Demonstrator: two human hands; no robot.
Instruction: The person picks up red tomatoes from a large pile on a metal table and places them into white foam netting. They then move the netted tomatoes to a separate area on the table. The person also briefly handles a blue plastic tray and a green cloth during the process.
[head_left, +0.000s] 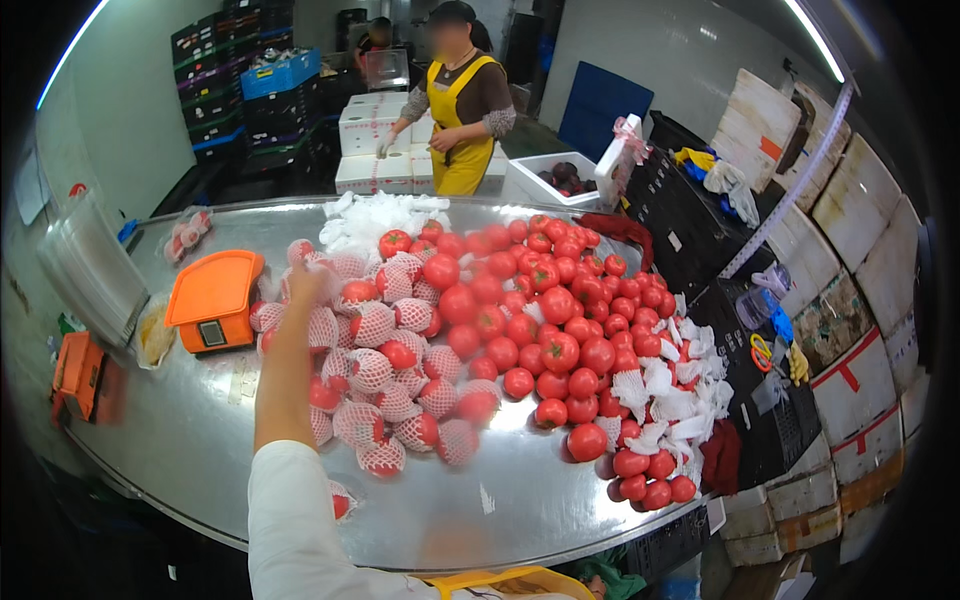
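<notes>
My left hand (306, 285) reaches far over the steel table (187, 435) to the back-left part of a heap of tomatoes in white foam nets (373, 369). Its fingers are blurred and touch or nearly touch the netted fruit; a netted tomato (300, 250) lies just beyond them. To the right of the netted heap spreads a large pile of bare red tomatoes (556, 306). What seems to be a sliver of my right hand (597, 587) shows at the bottom edge, beside my yellow apron; its fingers are hidden.
Left of my hand stands an orange scale (214, 300), with clear plastic boxes (90, 262) stacked beyond. White foam nets pile up at the back (382, 223) and right (675, 397). Black crates (765, 375) edge the table's right side. A person (461, 105) in a yellow apron stands across.
</notes>
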